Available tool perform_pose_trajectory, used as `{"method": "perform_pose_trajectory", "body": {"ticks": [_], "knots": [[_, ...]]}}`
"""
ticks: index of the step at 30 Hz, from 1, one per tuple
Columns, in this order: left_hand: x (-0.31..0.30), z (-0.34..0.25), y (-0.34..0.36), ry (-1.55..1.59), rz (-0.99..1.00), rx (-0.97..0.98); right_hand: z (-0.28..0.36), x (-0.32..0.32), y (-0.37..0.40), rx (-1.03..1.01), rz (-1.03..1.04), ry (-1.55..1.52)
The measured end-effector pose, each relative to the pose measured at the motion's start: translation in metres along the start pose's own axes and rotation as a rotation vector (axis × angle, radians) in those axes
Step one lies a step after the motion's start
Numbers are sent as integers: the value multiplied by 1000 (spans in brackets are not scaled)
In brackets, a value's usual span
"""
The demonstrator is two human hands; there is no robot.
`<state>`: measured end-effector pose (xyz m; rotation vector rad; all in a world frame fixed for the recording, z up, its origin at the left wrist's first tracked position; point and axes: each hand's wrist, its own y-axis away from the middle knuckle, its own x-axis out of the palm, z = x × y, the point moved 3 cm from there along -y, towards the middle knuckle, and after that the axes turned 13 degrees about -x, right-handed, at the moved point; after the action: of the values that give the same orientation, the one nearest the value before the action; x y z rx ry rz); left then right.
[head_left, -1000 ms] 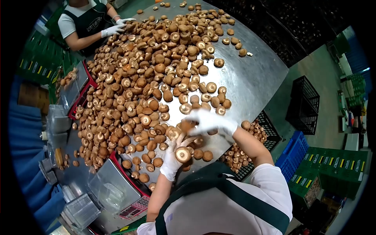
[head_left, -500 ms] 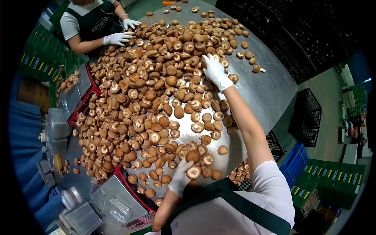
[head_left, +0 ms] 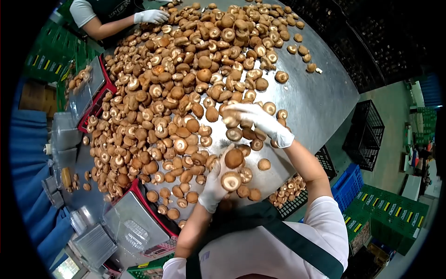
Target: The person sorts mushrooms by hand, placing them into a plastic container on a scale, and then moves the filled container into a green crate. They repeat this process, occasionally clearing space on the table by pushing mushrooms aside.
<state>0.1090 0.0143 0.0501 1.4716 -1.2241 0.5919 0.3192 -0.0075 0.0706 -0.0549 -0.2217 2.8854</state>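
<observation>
My left hand [head_left: 213, 189], in a white glove, is closed around shiitake mushrooms near the table's front edge. One shows its brown cap [head_left: 233, 158]; another shows pale gills and stem [head_left: 231, 181]. Farther out, my right hand [head_left: 254, 120], also gloved, reaches leftward above the metal table [head_left: 320, 97]. A blurred shiitake mushroom [head_left: 230, 120] is at its fingertips and looks gripped, though the undersides of the fingers are hidden. Several loose mushrooms lie just below that hand. The large shiitake pile [head_left: 172, 93] spreads ahead and to the left.
Across the pile, a co-worker's gloved hand [head_left: 153, 16] touches mushrooms. Red-edged scales [head_left: 134, 223] and clear plastic trays [head_left: 95, 253] stand at the left. A crate of mushrooms [head_left: 292, 204] is low by my right side, near a blue crate [head_left: 346, 190] and green crates [head_left: 385, 209].
My right hand has come back from the pile toward me and my left hand. My left hand has risen slightly, still holding mushrooms. The view has shifted a little.
</observation>
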Motion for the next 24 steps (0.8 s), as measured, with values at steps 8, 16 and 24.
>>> {"method": "perform_pose_trajectory", "body": {"ticks": [8,16,24], "knots": [[-7,2,0,156,-160,39,40,49,17,-193,434,343],[-31,-2,18,333,-174,55,-53,-60,-67,104,-226,1042],[-42,1,48,298,-196,57,-74,-43,-47,158,-133,1219]]}}
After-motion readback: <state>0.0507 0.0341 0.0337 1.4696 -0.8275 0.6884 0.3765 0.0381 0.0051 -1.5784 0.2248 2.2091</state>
